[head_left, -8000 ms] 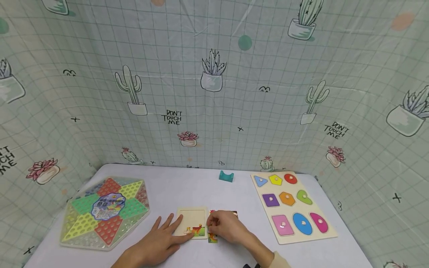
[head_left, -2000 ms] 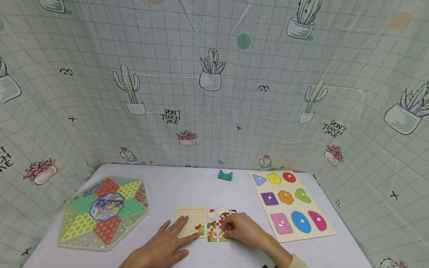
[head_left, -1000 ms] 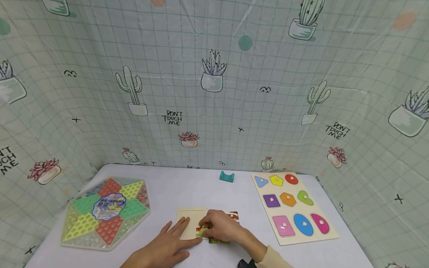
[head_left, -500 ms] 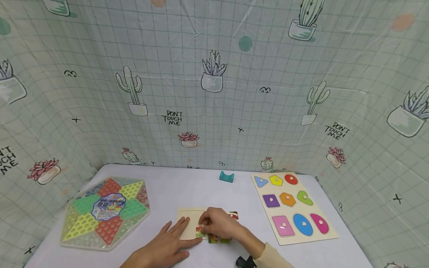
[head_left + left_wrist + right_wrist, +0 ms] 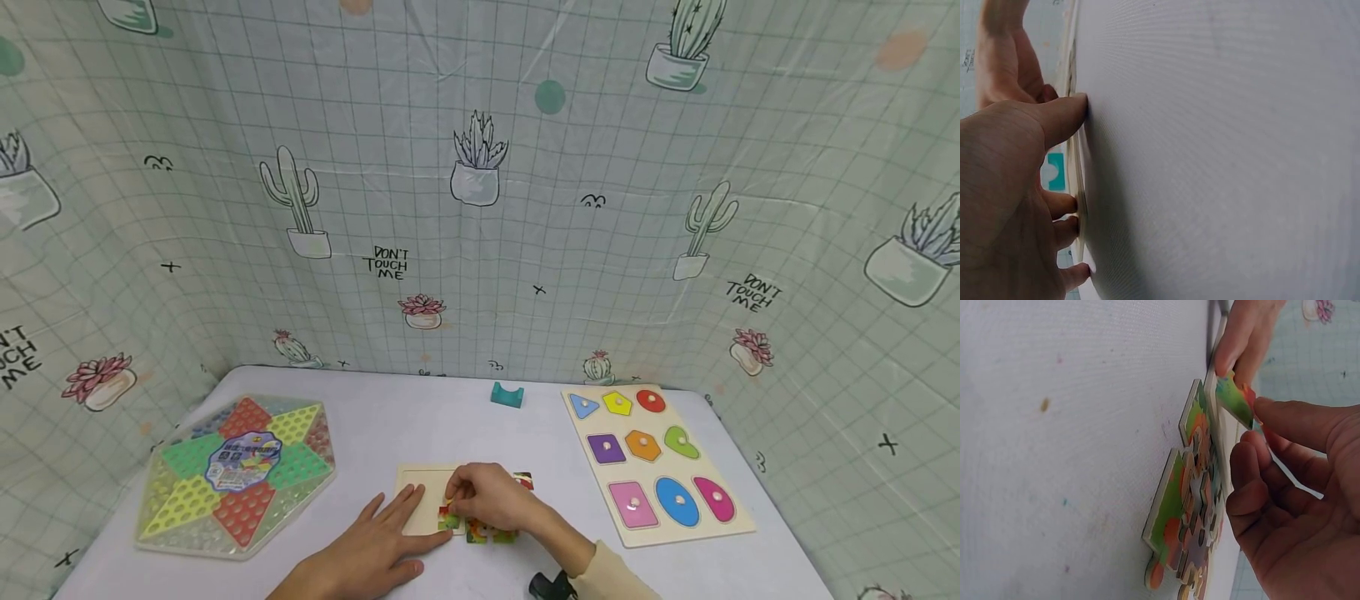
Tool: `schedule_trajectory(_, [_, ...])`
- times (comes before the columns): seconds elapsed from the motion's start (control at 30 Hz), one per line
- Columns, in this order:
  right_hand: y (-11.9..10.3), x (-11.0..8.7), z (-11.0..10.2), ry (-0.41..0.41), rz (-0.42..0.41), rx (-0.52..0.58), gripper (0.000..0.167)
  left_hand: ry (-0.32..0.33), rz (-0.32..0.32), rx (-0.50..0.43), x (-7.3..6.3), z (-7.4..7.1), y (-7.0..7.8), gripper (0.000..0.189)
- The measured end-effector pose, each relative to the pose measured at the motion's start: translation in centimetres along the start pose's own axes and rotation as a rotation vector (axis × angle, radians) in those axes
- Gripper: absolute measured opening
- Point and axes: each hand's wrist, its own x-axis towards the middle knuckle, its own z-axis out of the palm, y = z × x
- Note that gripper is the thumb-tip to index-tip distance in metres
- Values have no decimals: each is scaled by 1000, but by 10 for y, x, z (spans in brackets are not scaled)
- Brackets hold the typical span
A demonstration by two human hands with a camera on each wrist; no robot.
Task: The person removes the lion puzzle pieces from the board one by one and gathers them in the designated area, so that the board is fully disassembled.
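Note:
My left hand lies with fingers spread on the near left part of a shallow wooden puzzle tray. Its thumb is at the tray's near edge. A green-and-red puzzle piece shows in the tray's near right corner. Over it, my right hand pinches a small puzzle piece between thumb and fingers, mostly hidden by them. Right of the tray, the loose puzzle pieces lie grouped close together on the table, partly covered by the right hand in the head view.
A hexagonal Chinese checkers set lies on the left of the white table. On the right is a wooden shape board with knobbed pieces. A teal notched block stands at the back. Patterned cloth surrounds the table.
Two seconds ago the right hand was over the loose pieces; it has since moved left to the tray's near right corner. A piece seen beside the corner one eight seconds ago is gone from there.

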Motion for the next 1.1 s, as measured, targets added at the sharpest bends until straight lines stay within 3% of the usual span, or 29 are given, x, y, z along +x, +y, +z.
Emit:
schedule_trajectory(0.33, [3,-3,3,1,39,66,10,-11,-6,-3,1,0,1,46])
schedule_trajectory(0.53, [8,-11,-5,25,41,120,7,-3,1,-15,1,0,1,46])
schedule_trajectory(1.1, [47,-68,-53,-36,187,268,7,27,-3,6,0,1,3,46])
